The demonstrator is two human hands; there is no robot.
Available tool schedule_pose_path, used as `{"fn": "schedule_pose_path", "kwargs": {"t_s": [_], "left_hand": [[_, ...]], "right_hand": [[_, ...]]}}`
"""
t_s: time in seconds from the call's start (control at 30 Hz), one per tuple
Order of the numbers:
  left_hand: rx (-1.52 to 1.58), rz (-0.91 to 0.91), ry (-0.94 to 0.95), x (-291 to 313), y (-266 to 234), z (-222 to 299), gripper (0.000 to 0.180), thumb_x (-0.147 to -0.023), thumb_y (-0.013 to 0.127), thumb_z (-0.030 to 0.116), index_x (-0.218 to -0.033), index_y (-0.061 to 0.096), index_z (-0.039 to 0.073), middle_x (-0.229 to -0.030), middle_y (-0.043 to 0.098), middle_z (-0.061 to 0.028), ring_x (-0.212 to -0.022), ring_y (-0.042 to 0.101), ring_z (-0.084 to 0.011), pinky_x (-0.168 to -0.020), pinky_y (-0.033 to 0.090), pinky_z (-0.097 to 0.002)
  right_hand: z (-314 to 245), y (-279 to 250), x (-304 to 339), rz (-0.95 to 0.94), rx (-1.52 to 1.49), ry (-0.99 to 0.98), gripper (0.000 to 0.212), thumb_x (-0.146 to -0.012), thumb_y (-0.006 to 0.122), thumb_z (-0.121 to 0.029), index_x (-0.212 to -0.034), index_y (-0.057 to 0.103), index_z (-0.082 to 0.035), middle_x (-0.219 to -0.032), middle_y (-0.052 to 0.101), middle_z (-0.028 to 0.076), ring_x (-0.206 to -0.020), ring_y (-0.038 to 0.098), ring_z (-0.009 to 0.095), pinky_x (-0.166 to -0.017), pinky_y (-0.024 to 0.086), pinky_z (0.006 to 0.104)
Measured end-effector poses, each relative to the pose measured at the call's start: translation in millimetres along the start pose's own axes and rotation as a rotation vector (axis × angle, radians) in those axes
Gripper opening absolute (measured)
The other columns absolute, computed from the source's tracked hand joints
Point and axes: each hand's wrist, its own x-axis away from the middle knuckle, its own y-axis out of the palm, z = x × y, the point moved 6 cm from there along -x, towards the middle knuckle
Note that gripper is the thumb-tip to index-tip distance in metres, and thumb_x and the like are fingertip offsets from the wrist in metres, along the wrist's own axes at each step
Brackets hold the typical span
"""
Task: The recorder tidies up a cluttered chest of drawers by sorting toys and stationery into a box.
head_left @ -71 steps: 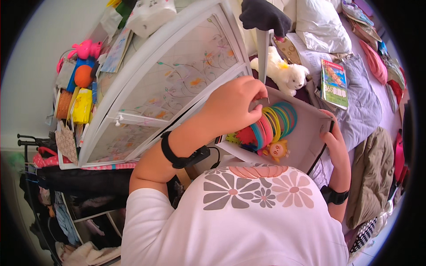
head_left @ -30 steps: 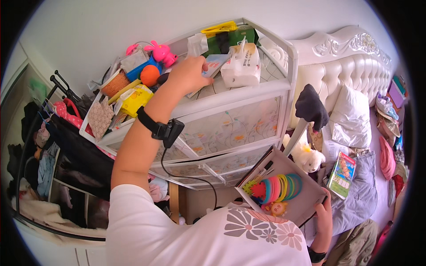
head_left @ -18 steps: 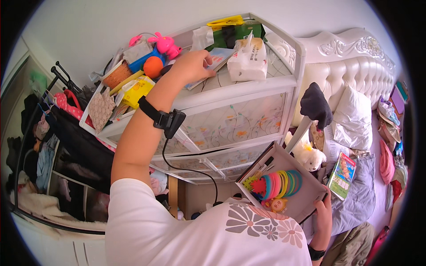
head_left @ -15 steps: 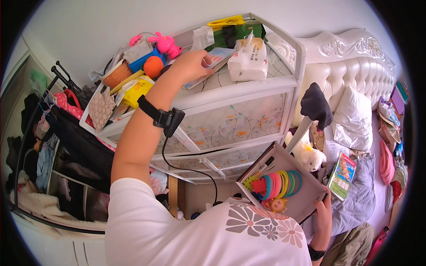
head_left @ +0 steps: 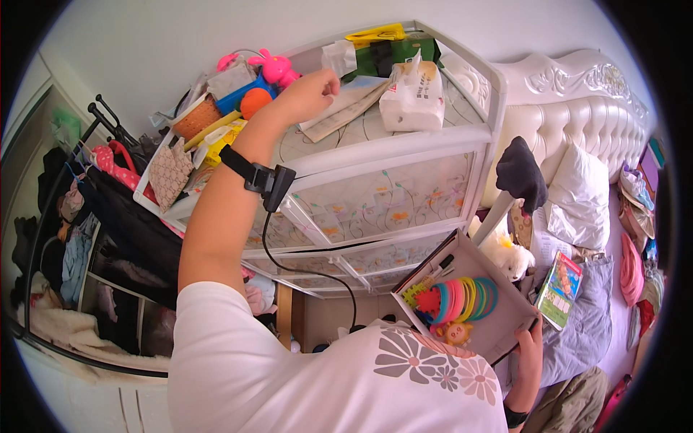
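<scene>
My left hand (head_left: 312,96) hovers over the top of a white cabinet (head_left: 390,148), its fingers loosely curled, with a gap and nothing seen between thumb and fingertips. Just beside it a flat booklet or folded paper (head_left: 345,115) lies on the cabinet top, next to a white tissue pack (head_left: 413,102). At the lower right my right hand (head_left: 529,348) is closed on the edge of an open box (head_left: 503,307). Inside the box are several coloured rings (head_left: 462,299), a small orange toy figure (head_left: 457,333), a red spiky piece (head_left: 427,300) and a dark marker (head_left: 447,261).
An orange ball (head_left: 255,102), a pink rabbit toy (head_left: 276,68) and a woven basket (head_left: 195,120) crowd the cabinet's left end. A dark cloth (head_left: 521,173) hangs on a post by the bed. A cable (head_left: 310,271) trails from my left wrist. Clothes hang at left.
My left hand has let go of the booklet, which now lies flatter on the cabinet top, and has lifted up and left. My right hand still holds the box.
</scene>
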Motion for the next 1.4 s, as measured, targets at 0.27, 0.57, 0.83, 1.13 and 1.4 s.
{"fn": "schedule_pose_path", "kwargs": {"t_s": [0.27,0.57,0.83,1.13,1.4], "left_hand": [[-0.077,-0.140,0.116,15,2,26,0.042,-0.076,0.071,0.023,-0.114,0.062,0.006,-0.116,0.064,-0.0127,-0.111,0.058,-0.0267,-0.094,0.045,-0.0341],[-0.003,-0.230,0.106,17,2,15,0.055,-0.075,0.070,0.022,-0.126,0.056,0.006,-0.127,0.058,-0.0110,-0.119,0.053,-0.0241,-0.102,0.040,-0.0333],[-0.035,-0.268,0.118,21,3,20,0.060,-0.073,0.067,0.019,-0.130,0.053,0.007,-0.131,0.055,-0.0128,-0.122,0.051,-0.0262,-0.105,0.038,-0.0349],[0.073,-0.230,0.108,17,3,9,0.051,-0.074,0.060,0.010,-0.125,0.059,0.007,-0.127,0.058,-0.0097,-0.119,0.052,-0.0220,-0.104,0.038,-0.0322],[0.114,-0.286,0.085,19,3,6,0.048,-0.077,0.073,0.021,-0.123,0.062,0.009,-0.121,0.060,-0.0060,-0.115,0.053,-0.0200,-0.102,0.038,-0.0320]], "right_hand": [[-1,3,2,0.010,-0.014,0.004,0.060,-0.075,0.047,-0.006,-0.134,0.038,0.000,-0.118,0.051,0.009,-0.106,0.047,0.017,-0.095,0.036,0.0261],[2,4,-3,0.005,0.038,0.024,0.060,-0.074,0.047,-0.006,-0.133,0.039,0.000,-0.117,0.051,0.009,-0.107,0.047,0.018,-0.096,0.036,0.0267],[-3,6,0,0.009,0.087,0.016,0.061,-0.074,0.046,-0.007,-0.134,0.039,-0.001,-0.117,0.051,0.008,-0.106,0.047,0.017,-0.094,0.037,0.0255],[3,5,1,0.011,0.053,0.019,0.061,-0.074,0.046,-0.007,-0.135,0.039,-0.001,-0.118,0.051,0.009,-0.107,0.047,0.018,-0.095,0.036,0.0260],[0,8,4,0.016,0.048,0.014,0.061,-0.075,0.046,-0.007,-0.135,0.038,0.000,-0.119,0.051,0.009,-0.108,0.047,0.018,-0.097,0.035,0.0260]]}}
